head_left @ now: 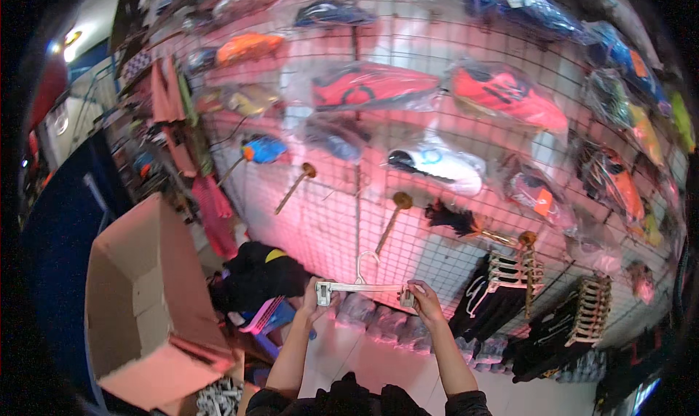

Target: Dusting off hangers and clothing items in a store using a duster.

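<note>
A white plastic clip hanger [360,287] is held level in front of me, with its hook upward and nothing hanging from its clips. My left hand [310,303] grips the clip at its left end. At the opposite end, my right hand [428,305] has its thumb and fingers on the right clip. Left of my hands lies a heap of dark clothing [259,279], with a yellow patch on it. Black garments [471,307] hang on similar clip hangers to the right.
A wire grid wall [338,219] carries plastic-wrapped shoes [377,88] and protruding metal display rods [394,222]. An open cardboard box [128,285] stands at left, near a pile of small grey-white pieces [219,398]. Clear-wrapped bundles [382,324] line the wall's foot on the tiled floor [360,367].
</note>
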Demonstrator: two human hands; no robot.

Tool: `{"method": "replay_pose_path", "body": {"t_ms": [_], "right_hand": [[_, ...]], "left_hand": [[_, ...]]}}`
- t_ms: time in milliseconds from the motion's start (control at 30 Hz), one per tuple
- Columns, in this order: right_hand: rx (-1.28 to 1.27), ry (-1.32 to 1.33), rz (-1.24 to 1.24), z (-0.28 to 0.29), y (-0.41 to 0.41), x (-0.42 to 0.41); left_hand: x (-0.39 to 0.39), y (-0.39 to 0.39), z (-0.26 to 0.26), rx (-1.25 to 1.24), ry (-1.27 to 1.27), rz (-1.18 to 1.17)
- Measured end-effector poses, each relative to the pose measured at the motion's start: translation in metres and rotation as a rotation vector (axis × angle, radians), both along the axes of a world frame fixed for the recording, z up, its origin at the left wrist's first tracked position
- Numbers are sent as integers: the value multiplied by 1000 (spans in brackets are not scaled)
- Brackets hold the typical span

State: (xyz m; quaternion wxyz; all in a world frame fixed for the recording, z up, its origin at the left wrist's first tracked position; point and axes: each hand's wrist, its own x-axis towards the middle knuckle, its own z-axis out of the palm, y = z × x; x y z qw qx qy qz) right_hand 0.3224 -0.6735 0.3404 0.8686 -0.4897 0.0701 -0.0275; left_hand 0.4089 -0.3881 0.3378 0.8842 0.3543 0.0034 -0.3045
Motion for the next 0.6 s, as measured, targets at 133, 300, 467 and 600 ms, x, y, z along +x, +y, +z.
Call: {"method": "replay_pose_path", "body": {"t_ms": [133,300,467,600], "right_hand": [[66,-58,-148,21,-28,16],[-84,40,-329,43,-48,22],[-483,-66,-353,34,-89,24],[-803,-200,-708,55,-137,31]], "left_hand": [[42,-44,18,-48,-53,-126],[86,-81,27,-14,-81,-181],[108,-104,23,-35,-125,-248],[104,-125,36,38,-9,-82]]}}
